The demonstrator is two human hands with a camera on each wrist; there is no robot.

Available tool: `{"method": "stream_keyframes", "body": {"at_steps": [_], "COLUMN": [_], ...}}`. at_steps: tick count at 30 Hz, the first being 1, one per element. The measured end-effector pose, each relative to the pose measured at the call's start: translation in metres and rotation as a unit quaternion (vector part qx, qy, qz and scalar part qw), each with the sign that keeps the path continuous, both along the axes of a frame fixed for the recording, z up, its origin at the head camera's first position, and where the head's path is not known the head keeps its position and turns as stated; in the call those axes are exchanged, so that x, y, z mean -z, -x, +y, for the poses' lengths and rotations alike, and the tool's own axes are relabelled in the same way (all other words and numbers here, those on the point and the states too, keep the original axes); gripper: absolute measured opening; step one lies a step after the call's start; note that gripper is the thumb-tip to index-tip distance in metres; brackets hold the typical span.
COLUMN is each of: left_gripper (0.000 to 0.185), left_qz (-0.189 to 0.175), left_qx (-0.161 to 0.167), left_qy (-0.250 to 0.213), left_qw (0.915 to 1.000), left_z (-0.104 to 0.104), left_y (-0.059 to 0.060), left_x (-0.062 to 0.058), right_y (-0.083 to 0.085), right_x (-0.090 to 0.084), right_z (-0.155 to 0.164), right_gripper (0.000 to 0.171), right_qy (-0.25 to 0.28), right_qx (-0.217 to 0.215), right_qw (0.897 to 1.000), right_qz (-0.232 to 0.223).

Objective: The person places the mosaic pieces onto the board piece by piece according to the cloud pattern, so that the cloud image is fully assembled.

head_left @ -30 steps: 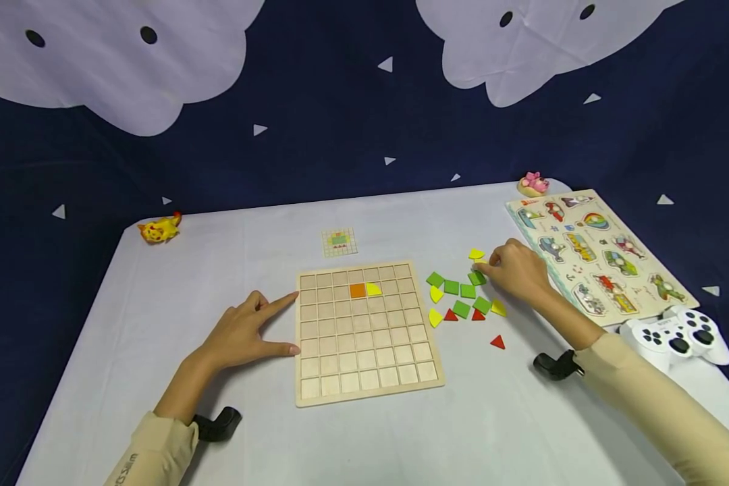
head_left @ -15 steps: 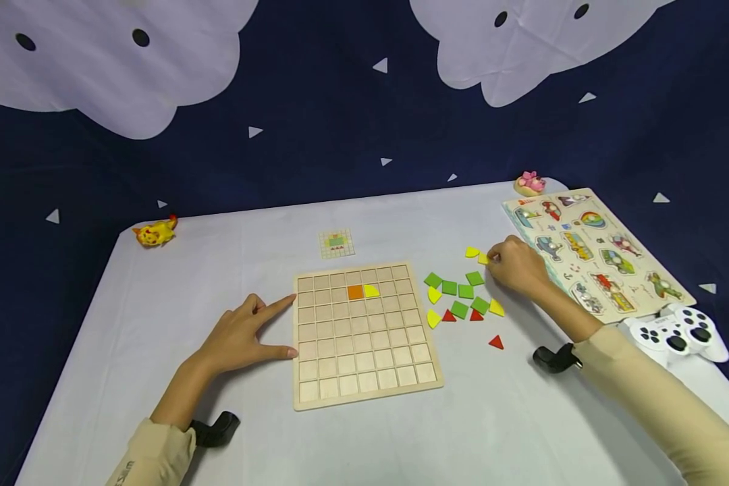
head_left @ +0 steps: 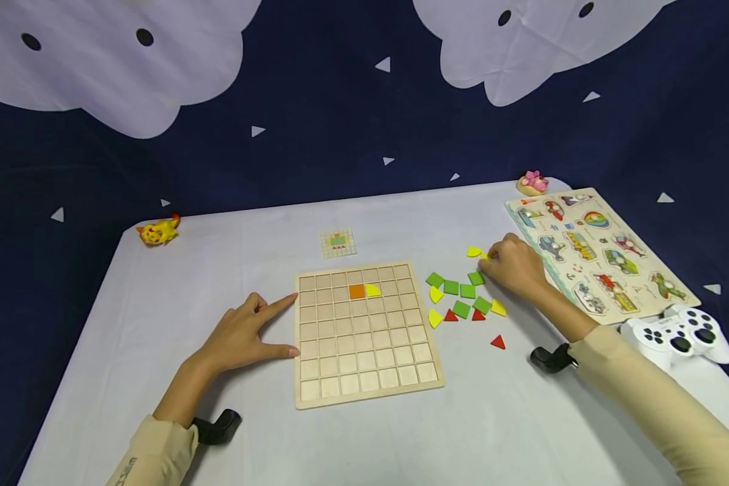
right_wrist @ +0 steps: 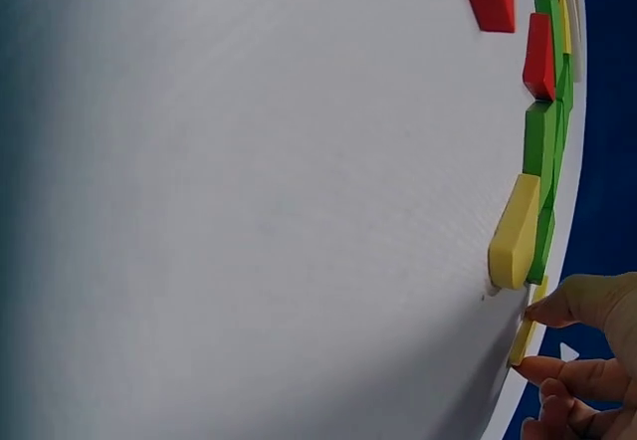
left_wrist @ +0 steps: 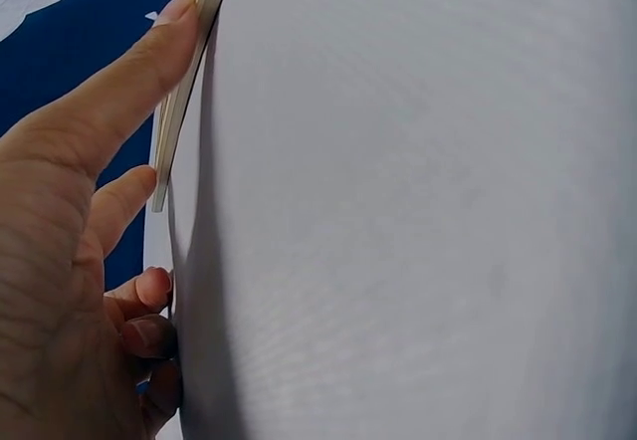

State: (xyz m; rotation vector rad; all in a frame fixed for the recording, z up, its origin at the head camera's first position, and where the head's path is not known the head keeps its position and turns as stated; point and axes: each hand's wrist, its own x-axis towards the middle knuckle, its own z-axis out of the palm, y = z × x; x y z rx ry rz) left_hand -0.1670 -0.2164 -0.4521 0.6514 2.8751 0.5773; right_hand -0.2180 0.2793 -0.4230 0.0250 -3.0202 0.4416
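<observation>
In the head view, a square wooden grid board (head_left: 364, 341) lies on the white table, holding an orange square (head_left: 356, 291) and a yellow quarter-circle (head_left: 372, 290) side by side. My left hand (head_left: 237, 337) touches the board's left edge with straight index finger and thumb; its other fingers are bent in the left wrist view. Beyond the board's right side, my right hand (head_left: 513, 265) pinches another yellow quarter-circle (right_wrist: 529, 332) between thumb and index finger, low at the table. Around it lie green squares (head_left: 451, 287), red triangles (head_left: 498, 342) and more yellow quarter-circles (head_left: 474, 252).
A small pattern card (head_left: 338, 243) lies behind the board. At the right are a picture puzzle (head_left: 595, 260) and a white game controller (head_left: 677, 337). Two small figures, one yellow (head_left: 158, 231) and one pink (head_left: 532, 183), sit near the back corners.
The right hand has shifted slightly back from the green squares, and the yellow quarter-circle at its fingertips has moved a little. The left hand stays at the board's edge.
</observation>
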Motion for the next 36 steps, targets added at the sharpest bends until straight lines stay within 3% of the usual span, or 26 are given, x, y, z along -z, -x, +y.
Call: {"method": "stream_keyframes", "body": {"at_steps": [13,26,36], "left_gripper": [0.098,0.099,0.1], "left_qz": [0.0,-0.003,-0.004], "left_qx": [0.005,0.002,0.004], "left_qy": [0.001,0.0,0.001], "left_qw": [1.0,1.0,1.0], "left_z": [0.001,0.001,0.0], "left_y": [0.002,0.001,0.002], "left_x": [-0.004,-0.005,-0.004], "right_y": [-0.012,-0.02,-0.018], "right_x": [-0.008,-0.012,-0.011], "right_z": [-0.008,-0.06,-0.093], "right_gripper": [0.033,0.028,0.027], "right_qy": [0.018,0.042,0.053], "right_qx": [-0.012,-0.12,-0.159], "right_qw": [1.0,0.992,0.986], "right_qz": [0.018,0.02,0.007]}}
